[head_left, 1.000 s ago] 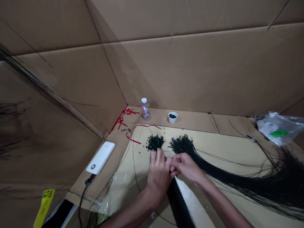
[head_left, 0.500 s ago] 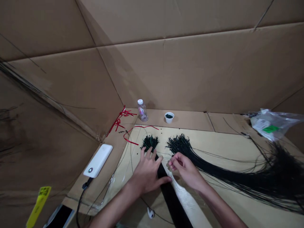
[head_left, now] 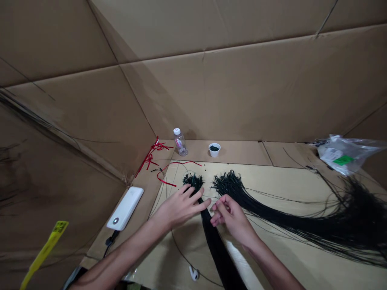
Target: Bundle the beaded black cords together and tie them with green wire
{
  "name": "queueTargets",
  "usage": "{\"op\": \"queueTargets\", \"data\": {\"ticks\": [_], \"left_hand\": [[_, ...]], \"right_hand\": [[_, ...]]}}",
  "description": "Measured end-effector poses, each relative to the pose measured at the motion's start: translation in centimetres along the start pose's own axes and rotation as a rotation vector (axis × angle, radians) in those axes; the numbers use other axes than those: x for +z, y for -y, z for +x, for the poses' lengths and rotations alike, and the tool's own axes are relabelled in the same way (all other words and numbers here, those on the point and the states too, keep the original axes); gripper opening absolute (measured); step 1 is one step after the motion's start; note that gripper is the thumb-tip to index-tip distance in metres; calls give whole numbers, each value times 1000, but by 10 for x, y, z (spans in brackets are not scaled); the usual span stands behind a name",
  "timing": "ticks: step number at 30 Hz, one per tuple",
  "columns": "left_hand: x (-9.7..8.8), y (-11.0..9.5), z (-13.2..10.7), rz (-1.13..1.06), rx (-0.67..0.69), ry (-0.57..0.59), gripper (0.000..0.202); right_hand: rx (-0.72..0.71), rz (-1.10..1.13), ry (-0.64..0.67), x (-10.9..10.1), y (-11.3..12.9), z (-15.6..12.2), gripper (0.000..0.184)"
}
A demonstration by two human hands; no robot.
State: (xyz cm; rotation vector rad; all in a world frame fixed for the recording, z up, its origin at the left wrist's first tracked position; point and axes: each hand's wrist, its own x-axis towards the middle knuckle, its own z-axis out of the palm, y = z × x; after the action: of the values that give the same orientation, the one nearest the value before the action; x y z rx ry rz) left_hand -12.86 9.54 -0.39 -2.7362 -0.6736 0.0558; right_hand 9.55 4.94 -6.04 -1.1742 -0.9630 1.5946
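Note:
A tufted end of a black thin-cord bundle [head_left: 193, 181] lies on the pale cardboard sheet [head_left: 272, 181], and its long dark hank [head_left: 216, 241] runs toward me. My left hand [head_left: 181, 207] lies over the bundle with its fingers apart, the fingertips touching the cords. My right hand [head_left: 228, 215] sits just to the right, fingers curled toward each other; any thin cord between them is too fine to make out. Beyond it, a much larger black cord bundle [head_left: 232, 185] sweeps away to the right across the sheet.
Behind the sheet stand a water bottle [head_left: 180, 141] and a white cup of dark beads [head_left: 214, 150]. Red ribbon scraps [head_left: 152, 157] lie at the corner. A white power bank [head_left: 125, 208] sits left, a white earbud [head_left: 194, 274] near me, a plastic bag [head_left: 341, 156] right, with cardboard walls around.
My left hand has slid left and flattened over the bundle, and the dark hank now lies exposed toward me. My right hand has separated from the left and moved slightly back.

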Motion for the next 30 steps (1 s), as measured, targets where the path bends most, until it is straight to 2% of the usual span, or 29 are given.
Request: {"op": "queueTargets", "data": {"ticks": [2, 4, 7, 8, 12, 21, 28, 30], "left_hand": [[-7, 13, 3, -1, -15, 1, 41], [-11, 26, 5, 1, -50, 6, 28], [-9, 43, 6, 28, -58, 13, 5], [-7, 47, 6, 39, -48, 15, 3], [2, 55, 6, 78, -18, 22, 10], [12, 61, 8, 72, 6, 34, 13], [1, 61, 19, -19, -28, 64, 5], [-2, 60, 28, -50, -41, 75, 11]], "right_hand": [[-3, -11, 1, 3, 3, -2, 63], [-10, -34, 7, 5, 6, -5, 57], [-22, -81, 25, 9, 12, -12, 46], [-23, -95, 29, 11, 13, -14, 43], [-5, -142, 40, 21, 18, -22, 34], [-19, -223, 129, 44, 12, -24, 37], [-73, -307, 190, 59, 10, -28, 34], [-105, -345, 198, 67, 8, -26, 33]]}}
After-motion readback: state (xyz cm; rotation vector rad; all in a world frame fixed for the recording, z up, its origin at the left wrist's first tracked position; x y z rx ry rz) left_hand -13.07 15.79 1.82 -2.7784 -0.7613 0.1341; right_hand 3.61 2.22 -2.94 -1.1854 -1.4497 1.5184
